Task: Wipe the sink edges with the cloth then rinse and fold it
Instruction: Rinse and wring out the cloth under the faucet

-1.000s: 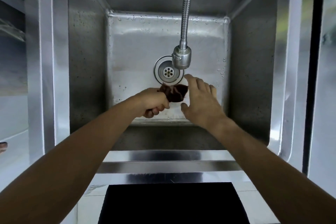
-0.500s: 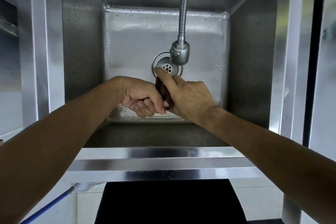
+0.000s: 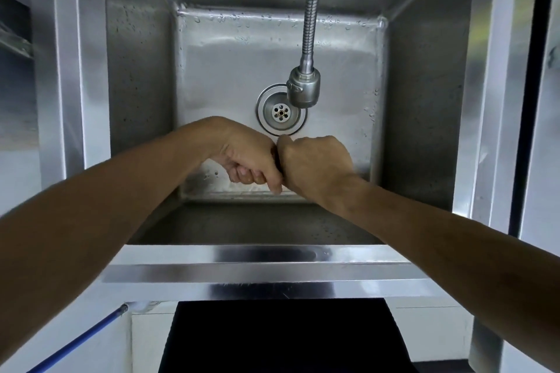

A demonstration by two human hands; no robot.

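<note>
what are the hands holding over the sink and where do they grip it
Both fists, left hand and right hand, close end to end on the cloth; only a dark sliver shows between them, so the exact grip cannot be told.

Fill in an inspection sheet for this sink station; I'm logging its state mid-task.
Surface: steel sink, droplets on the back wall and floor; front rim bare.
Job's things: cloth, only a dark sliver showing between the fists.
Clutter: nothing seen.
Grippers: left hand and right hand both fisted, pressed together over the basin, near the drain.
Cables: blue hose or pipe below the rim at lower left.
Surroundings: flexible tap hangs over the drain, no water seen running.
</note>
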